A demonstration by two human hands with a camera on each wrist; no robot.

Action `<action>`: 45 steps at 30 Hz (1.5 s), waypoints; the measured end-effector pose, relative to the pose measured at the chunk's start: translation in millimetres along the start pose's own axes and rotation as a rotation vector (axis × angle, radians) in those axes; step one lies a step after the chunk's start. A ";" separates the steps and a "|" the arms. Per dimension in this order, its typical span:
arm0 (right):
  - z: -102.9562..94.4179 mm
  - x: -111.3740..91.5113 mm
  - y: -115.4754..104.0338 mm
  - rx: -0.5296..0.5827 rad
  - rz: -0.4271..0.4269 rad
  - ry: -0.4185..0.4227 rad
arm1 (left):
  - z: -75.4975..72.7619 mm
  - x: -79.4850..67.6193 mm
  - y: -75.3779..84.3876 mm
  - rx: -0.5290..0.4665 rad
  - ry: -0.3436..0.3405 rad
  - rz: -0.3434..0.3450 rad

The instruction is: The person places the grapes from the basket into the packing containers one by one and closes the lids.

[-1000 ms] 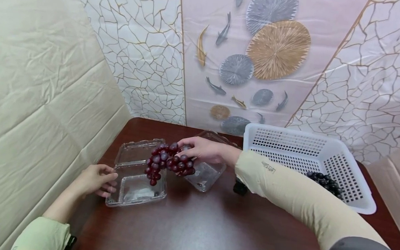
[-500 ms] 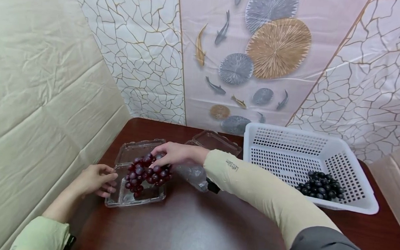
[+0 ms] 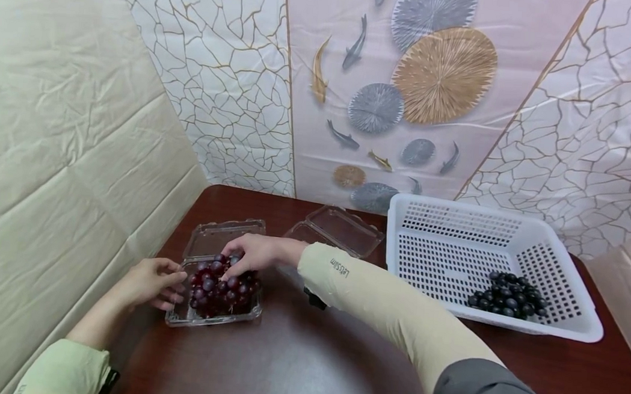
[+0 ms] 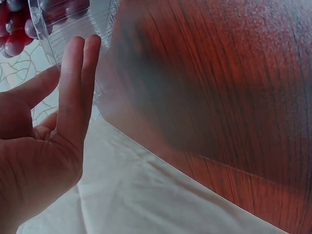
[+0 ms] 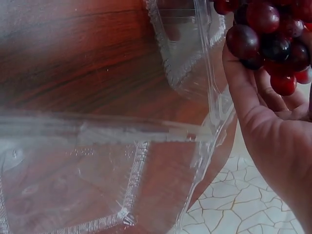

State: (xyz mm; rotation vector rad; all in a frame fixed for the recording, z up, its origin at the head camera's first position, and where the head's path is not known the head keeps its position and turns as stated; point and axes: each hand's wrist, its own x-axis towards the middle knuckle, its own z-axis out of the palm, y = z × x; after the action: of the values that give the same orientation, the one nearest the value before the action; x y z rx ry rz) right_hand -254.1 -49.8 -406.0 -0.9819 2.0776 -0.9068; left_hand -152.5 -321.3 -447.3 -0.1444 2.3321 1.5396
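Observation:
My right hand (image 3: 255, 252) grips a bunch of red grapes (image 3: 209, 287) from above, low in the near half of a clear plastic clamshell box (image 3: 213, 319). Its lid lies folded back toward the wall. In the right wrist view the fingers curl beneath the red grapes (image 5: 265, 44), and the hand partly hides the bunch. My left hand (image 3: 155, 280) is at the left side of the box. The left wrist view has two straight fingers (image 4: 73, 78) against the clear wall, with the thumb at its edge.
A second clear clamshell box (image 3: 341, 225) lies opened behind my right forearm, partly covered by it. On the right stands a white perforated basket (image 3: 570, 291) with a bunch of black grapes (image 3: 510, 295) inside. Cloth-covered walls border the dark wooden table (image 3: 283, 364) behind and at the left.
My right hand has carried the red grapes leftward and down, from between the two boxes into the left one. The left hand has stayed in place.

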 end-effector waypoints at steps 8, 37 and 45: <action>12.4 7.0 -1.3 -0.174 -0.017 0.019 | -0.1 -1.0 2.2 0.009 -0.001 -0.005; 18.4 -12.8 -15.8 -0.634 -0.027 0.032 | -2.0 1.0 2.1 -0.006 -0.009 -0.021; 25.9 -16.3 -15.3 -0.671 -0.030 0.044 | -7.4 8.6 9.7 0.005 0.027 -0.064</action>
State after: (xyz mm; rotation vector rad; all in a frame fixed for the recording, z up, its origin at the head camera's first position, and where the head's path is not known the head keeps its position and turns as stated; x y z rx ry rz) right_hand -220.0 -51.5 -403.6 -1.3305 2.4645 -0.2246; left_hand -164.8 -323.2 -439.1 -0.2370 2.3281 1.5108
